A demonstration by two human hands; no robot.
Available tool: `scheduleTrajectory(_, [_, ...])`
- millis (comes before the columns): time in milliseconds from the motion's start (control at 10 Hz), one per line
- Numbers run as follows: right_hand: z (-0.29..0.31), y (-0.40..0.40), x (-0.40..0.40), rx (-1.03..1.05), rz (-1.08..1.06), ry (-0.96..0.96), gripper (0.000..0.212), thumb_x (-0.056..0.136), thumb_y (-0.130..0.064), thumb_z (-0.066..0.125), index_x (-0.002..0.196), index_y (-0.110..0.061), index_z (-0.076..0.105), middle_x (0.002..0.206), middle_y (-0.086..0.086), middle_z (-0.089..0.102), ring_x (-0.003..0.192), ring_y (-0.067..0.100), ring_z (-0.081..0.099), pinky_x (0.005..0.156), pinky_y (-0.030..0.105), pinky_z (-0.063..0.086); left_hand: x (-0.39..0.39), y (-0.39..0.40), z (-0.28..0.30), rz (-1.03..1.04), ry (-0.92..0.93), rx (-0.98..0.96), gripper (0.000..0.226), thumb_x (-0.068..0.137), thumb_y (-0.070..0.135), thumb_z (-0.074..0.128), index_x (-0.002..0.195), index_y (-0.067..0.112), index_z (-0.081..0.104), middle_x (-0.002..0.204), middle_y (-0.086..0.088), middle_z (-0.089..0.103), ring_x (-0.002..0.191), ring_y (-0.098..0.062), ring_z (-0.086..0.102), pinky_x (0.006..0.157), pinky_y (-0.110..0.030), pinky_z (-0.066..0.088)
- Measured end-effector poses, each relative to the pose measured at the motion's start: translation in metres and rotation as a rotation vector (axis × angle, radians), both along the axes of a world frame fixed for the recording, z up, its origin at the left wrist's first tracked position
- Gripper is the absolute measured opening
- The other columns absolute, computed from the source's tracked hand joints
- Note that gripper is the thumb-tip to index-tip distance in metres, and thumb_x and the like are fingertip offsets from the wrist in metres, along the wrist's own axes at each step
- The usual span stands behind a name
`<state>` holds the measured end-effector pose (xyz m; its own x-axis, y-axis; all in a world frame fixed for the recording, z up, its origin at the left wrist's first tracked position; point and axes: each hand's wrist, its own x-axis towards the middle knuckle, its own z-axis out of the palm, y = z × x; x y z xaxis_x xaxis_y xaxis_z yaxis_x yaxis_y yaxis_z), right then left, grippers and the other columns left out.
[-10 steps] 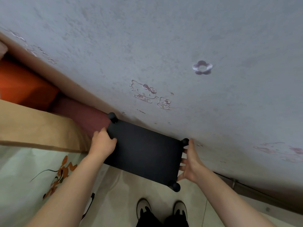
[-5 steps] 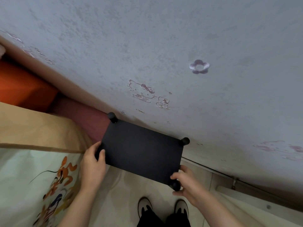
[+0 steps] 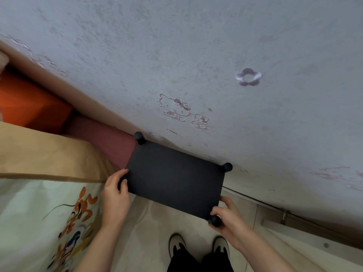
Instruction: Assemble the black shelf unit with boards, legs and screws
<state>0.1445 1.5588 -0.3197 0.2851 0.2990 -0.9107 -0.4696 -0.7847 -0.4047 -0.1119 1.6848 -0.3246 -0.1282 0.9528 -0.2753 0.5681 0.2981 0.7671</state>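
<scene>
The flat black rectangular shelf board (image 3: 173,178) sits mid-frame against the grey cartoon-printed wall (image 3: 196,46), beside the bed. The left hand (image 3: 115,195) clamps its grip on the near-left corner; the right hand (image 3: 227,214) curls around the round black knob (image 3: 215,220) at lower right. Uneven pushing could scrape the wall or loosen that knob.

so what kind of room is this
Probably a bedroom at home: a bed with a cartoon-print sheet on the left, cartoon cat wallpaper, and a tiled floor under the black shelf.
</scene>
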Motion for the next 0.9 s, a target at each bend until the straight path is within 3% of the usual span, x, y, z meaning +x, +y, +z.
scheduleTrajectory(100, [-0.003, -0.005, -0.001, 0.005, 0.028, -0.033, 0.043, 0.082, 0.007, 0.055, 0.112, -0.025, 0.057, 0.077, 0.008, 0.071, 0.073, 0.023, 0.064, 0.068, 0.034, 0.058, -0.001, -0.003, -0.003, -0.005, 0.022, 0.009, 0.034, 0.103, 0.002, 0.047, 0.133, 0.007, 0.062, 0.136, -0.007, 0.058, 0.123, -0.013, 0.049, 0.105, -0.030, 0.037])
scheduleTrajectory(200, [-0.004, -0.005, 0.000, 0.017, 0.010, -0.047, 0.040, 0.084, 0.002, 0.058, 0.114, -0.024, 0.058, 0.085, 0.007, 0.071, 0.079, 0.020, 0.066, 0.069, 0.034, 0.058, 0.001, -0.001, -0.004, -0.010, 0.028, 0.020, 0.034, 0.104, 0.002, 0.046, 0.135, 0.006, 0.060, 0.137, -0.009, 0.057, 0.120, -0.010, 0.047, 0.103, -0.028, 0.036])
scheduleTrajectory(300, [0.001, -0.004, -0.002, 0.024, -0.031, -0.046, 0.035, 0.088, -0.003, 0.060, 0.115, -0.025, 0.057, 0.108, 0.009, 0.067, 0.095, 0.024, 0.067, 0.065, 0.032, 0.054, 0.001, -0.003, -0.003, -0.012, 0.037, 0.012, 0.035, 0.104, 0.003, 0.045, 0.136, 0.006, 0.059, 0.140, -0.010, 0.052, 0.121, -0.008, 0.044, 0.104, -0.027, 0.033])
scheduleTrajectory(400, [0.012, -0.003, -0.005, 0.041, -0.039, -0.051, 0.036, 0.087, -0.002, 0.061, 0.118, -0.019, 0.055, 0.108, 0.009, 0.068, 0.095, 0.024, 0.067, 0.070, 0.037, 0.057, 0.001, -0.009, 0.005, -0.007, 0.028, -0.040, 0.039, 0.104, 0.006, 0.049, 0.142, 0.008, 0.054, 0.147, -0.008, 0.045, 0.128, -0.012, 0.042, 0.108, -0.029, 0.032])
scheduleTrajectory(500, [0.022, 0.000, -0.009, 0.038, 0.031, -0.101, 0.036, 0.088, 0.004, 0.057, 0.118, -0.013, 0.051, 0.102, 0.008, 0.068, 0.093, 0.027, 0.067, 0.086, 0.049, 0.056, 0.003, -0.013, 0.010, -0.026, 0.037, -0.084, 0.045, 0.100, 0.001, 0.054, 0.144, 0.008, 0.052, 0.150, -0.008, 0.041, 0.138, -0.022, 0.041, 0.112, -0.033, 0.034])
scheduleTrajectory(600, [0.041, 0.003, -0.011, 0.059, 0.111, -0.167, 0.027, 0.087, 0.008, 0.053, 0.104, -0.013, 0.055, 0.085, -0.001, 0.066, 0.077, 0.027, 0.066, 0.072, 0.042, 0.056, 0.007, -0.018, 0.023, -0.065, 0.095, -0.117, 0.050, 0.097, -0.002, 0.055, 0.145, 0.008, 0.050, 0.156, -0.008, 0.037, 0.139, -0.024, 0.040, 0.107, -0.027, 0.030])
scheduleTrajectory(700, [0.061, 0.004, -0.011, 0.079, 0.223, -0.224, 0.034, 0.090, 0.000, 0.055, 0.121, -0.016, 0.057, 0.115, 0.000, 0.065, 0.101, 0.019, 0.063, 0.092, 0.041, 0.052, 0.013, -0.025, 0.040, -0.095, 0.153, -0.149, 0.055, 0.095, -0.003, 0.055, 0.148, 0.011, 0.048, 0.160, -0.007, 0.034, 0.143, -0.025, 0.037, 0.116, -0.039, 0.032])
scheduleTrajectory(800, [0.078, 0.003, -0.008, 0.102, 0.272, -0.259, 0.045, 0.092, -0.002, 0.056, 0.136, -0.009, 0.050, 0.129, 0.008, 0.058, 0.115, 0.022, 0.058, 0.093, 0.035, 0.048, 0.019, -0.034, 0.063, -0.121, 0.131, -0.150, 0.053, 0.095, -0.003, 0.054, 0.146, 0.011, 0.050, 0.158, -0.007, 0.038, 0.146, -0.024, 0.034, 0.120, -0.043, 0.031])
scheduleTrajectory(900, [0.103, 0.000, -0.003, 0.170, 0.341, -0.295, 0.040, 0.094, -0.003, 0.055, 0.134, -0.008, 0.051, 0.117, 0.003, 0.058, 0.103, 0.015, 0.057, 0.075, 0.019, 0.046, 0.029, -0.050, 0.093, -0.151, 0.085, -0.106, 0.049, 0.097, -0.002, 0.054, 0.143, 0.013, 0.053, 0.149, -0.006, 0.050, 0.139, -0.021, 0.043, 0.112, -0.034, 0.036])
